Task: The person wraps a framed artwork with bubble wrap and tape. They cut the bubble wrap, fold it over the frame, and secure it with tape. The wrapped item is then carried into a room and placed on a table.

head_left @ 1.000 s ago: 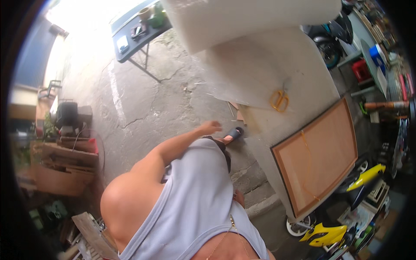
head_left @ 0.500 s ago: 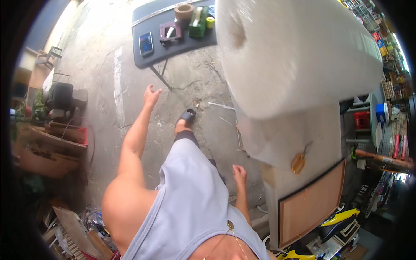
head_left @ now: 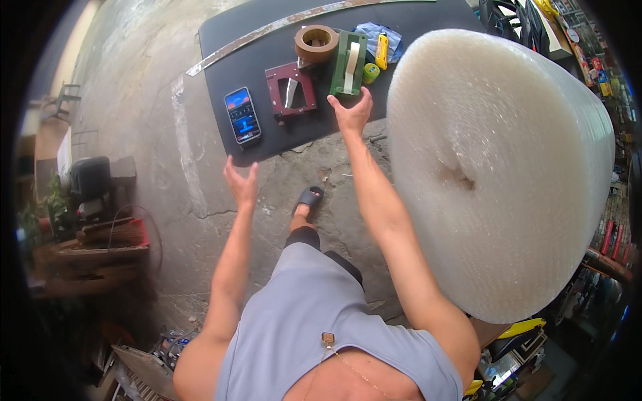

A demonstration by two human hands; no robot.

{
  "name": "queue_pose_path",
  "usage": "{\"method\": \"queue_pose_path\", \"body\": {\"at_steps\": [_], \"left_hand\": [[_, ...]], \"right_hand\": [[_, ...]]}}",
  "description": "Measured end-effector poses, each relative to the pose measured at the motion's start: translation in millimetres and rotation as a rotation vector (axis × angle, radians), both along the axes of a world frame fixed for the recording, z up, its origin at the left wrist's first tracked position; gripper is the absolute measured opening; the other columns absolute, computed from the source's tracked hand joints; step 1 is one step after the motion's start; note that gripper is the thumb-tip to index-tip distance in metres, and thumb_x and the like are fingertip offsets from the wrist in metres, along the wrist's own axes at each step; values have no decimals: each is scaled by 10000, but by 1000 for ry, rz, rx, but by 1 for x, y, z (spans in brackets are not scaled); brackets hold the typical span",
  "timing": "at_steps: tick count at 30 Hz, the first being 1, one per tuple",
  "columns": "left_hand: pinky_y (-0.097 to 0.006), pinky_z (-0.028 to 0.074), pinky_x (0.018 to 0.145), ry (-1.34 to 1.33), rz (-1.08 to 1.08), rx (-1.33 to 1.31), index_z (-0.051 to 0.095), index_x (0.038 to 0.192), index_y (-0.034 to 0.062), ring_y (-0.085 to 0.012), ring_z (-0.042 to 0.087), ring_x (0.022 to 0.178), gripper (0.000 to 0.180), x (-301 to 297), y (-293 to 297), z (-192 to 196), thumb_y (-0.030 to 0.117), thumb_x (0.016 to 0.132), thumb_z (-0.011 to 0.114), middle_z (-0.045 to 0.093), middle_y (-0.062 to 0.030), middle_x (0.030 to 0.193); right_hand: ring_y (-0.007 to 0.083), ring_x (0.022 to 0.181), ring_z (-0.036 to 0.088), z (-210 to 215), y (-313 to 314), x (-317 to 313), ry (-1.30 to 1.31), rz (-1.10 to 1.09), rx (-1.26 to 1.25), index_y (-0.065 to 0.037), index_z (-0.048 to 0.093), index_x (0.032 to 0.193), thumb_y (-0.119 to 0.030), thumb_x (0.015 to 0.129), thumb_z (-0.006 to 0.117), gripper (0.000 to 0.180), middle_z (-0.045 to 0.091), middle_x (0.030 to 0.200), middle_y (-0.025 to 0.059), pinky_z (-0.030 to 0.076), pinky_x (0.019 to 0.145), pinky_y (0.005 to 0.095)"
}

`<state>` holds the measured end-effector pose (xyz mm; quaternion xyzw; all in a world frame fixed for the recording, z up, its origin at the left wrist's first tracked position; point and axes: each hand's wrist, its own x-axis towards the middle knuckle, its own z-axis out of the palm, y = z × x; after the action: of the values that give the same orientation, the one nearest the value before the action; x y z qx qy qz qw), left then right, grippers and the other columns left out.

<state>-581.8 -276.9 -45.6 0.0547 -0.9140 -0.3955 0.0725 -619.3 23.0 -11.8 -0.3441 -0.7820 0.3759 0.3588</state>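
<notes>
My right hand (head_left: 352, 111) reaches onto a dark table (head_left: 314, 130) and touches the near end of a green tape dispenser (head_left: 350, 61) that holds white tape. My left hand (head_left: 241, 180) hovers open and empty just off the table's near edge, below a smartphone (head_left: 242, 115) with a lit screen. Between the phone and the green dispenser lies a dark red tape dispenser (head_left: 290, 90). Behind it sits a brown tape roll (head_left: 316, 43).
A huge roll of bubble wrap (head_left: 498, 167) stands close on my right. A yellow utility knife (head_left: 382, 51) and a blue cloth (head_left: 374, 33) lie at the table's back, with a long metal ruler (head_left: 267, 30) along the far side. Cracked concrete floor (head_left: 154, 174) and clutter lie to my left.
I have moved closer to the table. My right hand rose from my side and reached the green tape dispenser. My left hand stays raised and open near the table's edge.
</notes>
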Motion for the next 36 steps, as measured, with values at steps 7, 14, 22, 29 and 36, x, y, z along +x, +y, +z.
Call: {"method": "queue_pose_path", "body": {"at_steps": [7,14,22,29,36], "left_hand": [[-377,369,920,-150,-51,5,329,1280,32,-320,404,1125,723,29,-31,13,205,688,708,367,-189,1237],[-389,367,929,-218,-196,-70,318,1293,55,-328,400,1135,733,71,-36,-6,201,687,704,359,-189,1244],[-385,375,908,-416,-641,-186,365,1269,46,-321,447,1098,707,141,-3,-52,235,680,707,414,-190,1210],[-382,442,784,-663,-1116,-509,566,1061,14,-308,582,875,508,240,38,-89,337,681,662,608,-183,945],[-390,449,758,-676,-1732,-535,602,1001,56,-306,589,864,324,415,154,-111,212,815,388,624,-139,946]], "right_hand": [[320,727,578,6,6,-23,85,-80,16,-40,529,846,-243,439,813,536,577,782,124,469,670,400],[329,737,574,100,0,43,118,180,51,-23,530,798,-262,462,777,480,577,788,156,465,651,408],[299,934,591,151,-50,323,-61,385,-285,2,551,898,-277,459,829,590,574,1075,195,465,804,338],[324,842,590,131,-111,632,-498,-1,-405,7,568,996,-363,490,785,664,598,947,187,456,768,391],[269,742,604,177,-139,880,-376,-857,-258,2,590,901,-340,471,805,590,616,814,139,479,686,344]]}}
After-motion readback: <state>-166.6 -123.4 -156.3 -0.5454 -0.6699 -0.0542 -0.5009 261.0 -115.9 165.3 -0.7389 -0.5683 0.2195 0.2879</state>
